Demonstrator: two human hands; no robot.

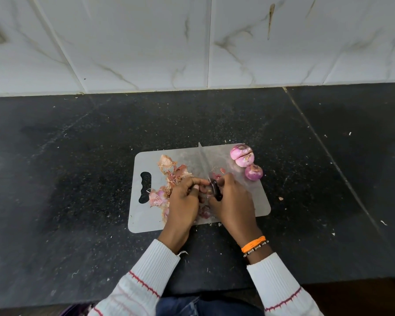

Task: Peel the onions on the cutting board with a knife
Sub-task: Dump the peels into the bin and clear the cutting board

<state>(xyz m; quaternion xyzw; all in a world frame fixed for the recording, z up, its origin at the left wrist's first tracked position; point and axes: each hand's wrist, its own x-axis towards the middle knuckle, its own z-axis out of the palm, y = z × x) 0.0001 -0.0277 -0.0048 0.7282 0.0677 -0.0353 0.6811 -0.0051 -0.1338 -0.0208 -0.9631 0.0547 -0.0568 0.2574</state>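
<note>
A grey cutting board point(258, 201) lies on the black counter. My right hand point(233, 206) grips a knife point(204, 160) by its dark handle, the blade pointing away toward the wall. My left hand point(184, 201) holds a small onion point(217, 177) against the blade; the fingers hide most of it. Three peeled pink onions point(242, 155) sit at the board's far right corner. Dry onion skins point(169, 172) lie heaped on the board's left half, near its handle cutout.
The black stone counter point(78, 167) runs to a white marble-tiled wall point(192, 42) behind. Small skin scraps lie scattered on the counter right of the board. The counter's front edge is close to my body.
</note>
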